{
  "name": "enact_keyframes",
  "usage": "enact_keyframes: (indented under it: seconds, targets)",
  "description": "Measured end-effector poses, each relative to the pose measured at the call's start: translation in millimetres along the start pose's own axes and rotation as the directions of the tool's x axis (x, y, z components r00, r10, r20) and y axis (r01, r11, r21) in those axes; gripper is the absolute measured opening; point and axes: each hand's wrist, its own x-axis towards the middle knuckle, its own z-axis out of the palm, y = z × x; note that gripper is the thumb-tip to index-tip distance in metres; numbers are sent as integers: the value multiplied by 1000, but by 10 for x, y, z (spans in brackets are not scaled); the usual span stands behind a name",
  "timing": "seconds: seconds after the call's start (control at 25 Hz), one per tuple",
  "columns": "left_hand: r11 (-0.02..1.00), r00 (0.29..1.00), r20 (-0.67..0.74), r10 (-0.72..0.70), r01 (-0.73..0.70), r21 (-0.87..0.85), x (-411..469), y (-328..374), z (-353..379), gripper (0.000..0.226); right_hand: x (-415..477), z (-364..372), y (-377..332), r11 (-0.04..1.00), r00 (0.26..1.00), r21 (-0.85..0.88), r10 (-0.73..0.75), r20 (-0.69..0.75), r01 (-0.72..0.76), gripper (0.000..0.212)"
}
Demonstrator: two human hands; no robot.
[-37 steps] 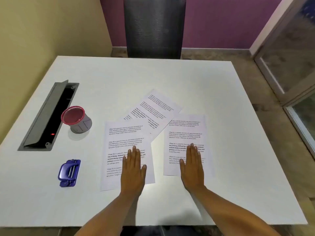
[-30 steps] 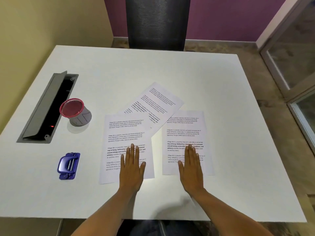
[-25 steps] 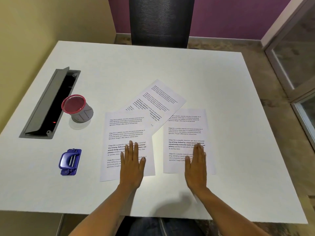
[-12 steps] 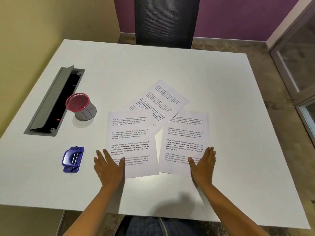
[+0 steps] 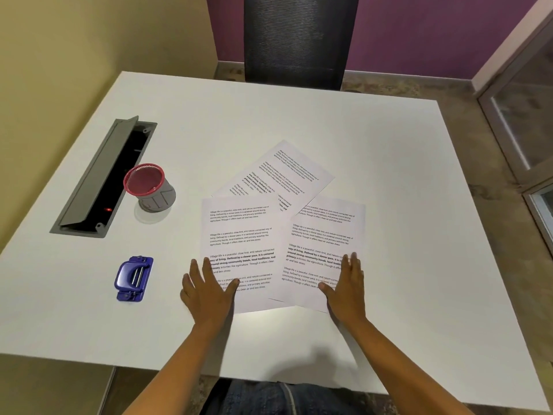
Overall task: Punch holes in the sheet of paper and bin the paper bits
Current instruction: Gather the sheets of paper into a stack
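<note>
The white counter (image 5: 329, 121) is carrying everything, and on it the biggest change is in the sheets. Half a second ago the two near sheets were lying apart with a strip of counter between them; now the right sheet (image 5: 324, 235) is turned a little and its near left corner is overlapping the left sheet (image 5: 239, 232). Both hands are moving outward compared with a second ago: the left hand (image 5: 206, 290) is lying flat and released on the near left corner of the left sheet, and the right hand (image 5: 347, 283) is lying flat and released on the near right part of the right sheet. Neither grip is holding anything. I am judging that the person is gathering the papers into one pile, so punching is not yet begun.

Counting from large to small: one counter; one dark chair (image 5: 296, 40) at the far edge; one open cable tray (image 5: 101, 178) along the left edge; three printed sheets, the third sheet (image 5: 287, 172) lying slanted behind the other two, all near the counter's middle; one pink-rimmed mesh cup (image 5: 149, 188) beside the tray, probably the bin; one blue hole punch (image 5: 133, 278) near the left front corner, untouched. No paper bits are visible.
</note>
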Motion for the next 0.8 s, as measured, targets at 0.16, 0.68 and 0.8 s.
enact_keyframes:
  seconds: [0.16, 0.68, 0.8]
  targets:
    - [984, 992, -8, -130, 128, -123, 27, 104, -69, 97, 34, -92, -188, 932, 922, 8, 359, -144, -361, 119]
    - [979, 978, 126, -166, 179, -97, 204, 101, -381, 65, 196, -269, -273, 802, 806, 249, 581, -111, -543, 64]
    - [958, 979, 140, -150, 179, -226, 251, 28, -424, 45, 116, -417, -171, 848, 832, 284, 512, -215, -448, 35]
